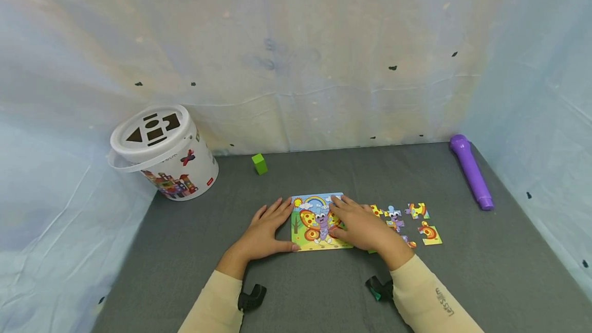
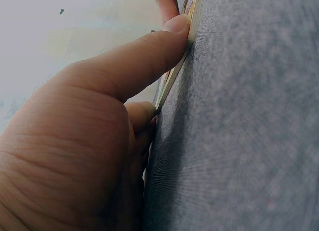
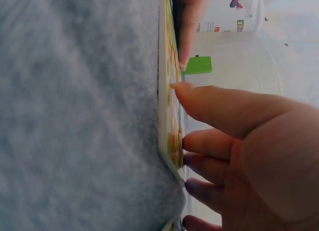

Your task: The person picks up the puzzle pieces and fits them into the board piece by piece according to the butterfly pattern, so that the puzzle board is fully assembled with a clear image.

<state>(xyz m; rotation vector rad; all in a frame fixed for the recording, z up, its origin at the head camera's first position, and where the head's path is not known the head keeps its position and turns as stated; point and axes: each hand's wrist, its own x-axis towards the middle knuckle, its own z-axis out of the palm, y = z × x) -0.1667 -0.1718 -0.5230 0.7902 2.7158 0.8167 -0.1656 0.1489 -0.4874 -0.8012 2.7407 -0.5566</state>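
A square butterfly puzzle board lies flat on the grey table between the two hands. My left hand rests along its left edge, fingers stretched forward, the thumb at the near left corner. In the left wrist view that thumb touches the board's edge. My right hand lies over the board's right side, with its fingertips on the picture. The right wrist view shows the right thumb touching the board's face. Right of that hand are several loose jigsaw pieces, some partly hidden by it.
A white bucket with a shape-sorter lid stands at the back left. Near the back edge sits a green block. A purple microphone-shaped toy lies at the right. Patterned cloth walls enclose the table.
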